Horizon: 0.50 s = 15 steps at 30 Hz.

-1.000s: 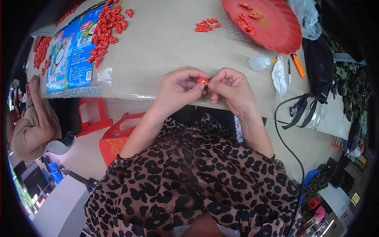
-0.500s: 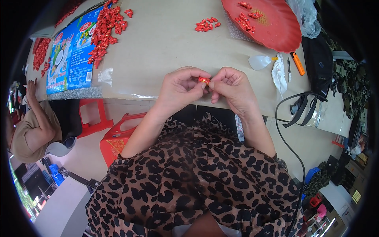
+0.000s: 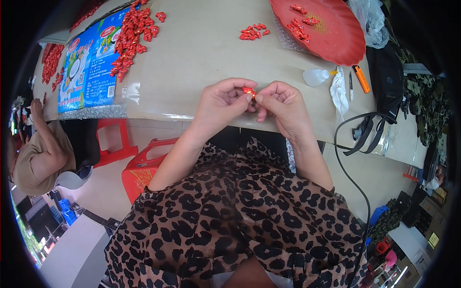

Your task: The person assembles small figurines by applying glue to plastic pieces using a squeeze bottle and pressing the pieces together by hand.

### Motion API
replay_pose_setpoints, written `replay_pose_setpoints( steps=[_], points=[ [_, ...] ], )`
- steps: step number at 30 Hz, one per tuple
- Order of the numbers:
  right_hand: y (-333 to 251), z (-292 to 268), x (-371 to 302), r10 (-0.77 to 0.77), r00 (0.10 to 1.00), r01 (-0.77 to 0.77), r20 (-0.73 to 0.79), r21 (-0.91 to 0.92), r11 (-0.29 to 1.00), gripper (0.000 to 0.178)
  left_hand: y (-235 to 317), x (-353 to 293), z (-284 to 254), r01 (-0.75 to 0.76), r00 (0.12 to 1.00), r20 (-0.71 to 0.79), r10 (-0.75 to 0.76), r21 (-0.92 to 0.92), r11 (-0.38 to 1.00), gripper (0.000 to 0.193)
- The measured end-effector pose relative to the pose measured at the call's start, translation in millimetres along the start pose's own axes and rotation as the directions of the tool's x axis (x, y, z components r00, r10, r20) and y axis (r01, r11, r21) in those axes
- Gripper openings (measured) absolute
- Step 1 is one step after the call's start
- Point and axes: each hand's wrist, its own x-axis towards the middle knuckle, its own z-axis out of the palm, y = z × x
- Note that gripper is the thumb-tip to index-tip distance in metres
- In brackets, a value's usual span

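Between my fingertips, above the table's near edge, is a small shiny red figurine with gold and dark spots; its exact shape is partly covered. My left hand pinches it with thumb and index finger. From the other side, the thumb and index of my right hand are closed on it as well. Farther off on the table lies a small group of similar red pieces. A big heap of red figurines rests on a blue printed cardboard sheet at the left.
A red scalloped tray holds several figurines at the far right. Near it are a squeeze bottle, a white tissue, a slim knife, an orange marker and a black bag. Red stools and another person are left.
The red figurine has been turned between my fingertips and now shows more upright. My hands stay almost in the same place.
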Motion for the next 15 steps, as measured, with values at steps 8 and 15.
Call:
replay_pose_setpoints(
  steps=[8, 15],
  points=[
    [8, 1, -5, -0.139, 0.99, 0.139, -0.019, 0.013, 0.99, 0.011, 0, 4, -3, 0.054, 0.998, 0.013, -0.054, -0.029, 0.998, 0.027],
    [17, 8, -7, -0.289, 0.953, 0.278, -0.094, -0.12, 0.953, 0.009, 1, 4, -2, 0.06, 0.998, 0.018, -0.06, -0.016, 0.998, 0.024]
  ],
)
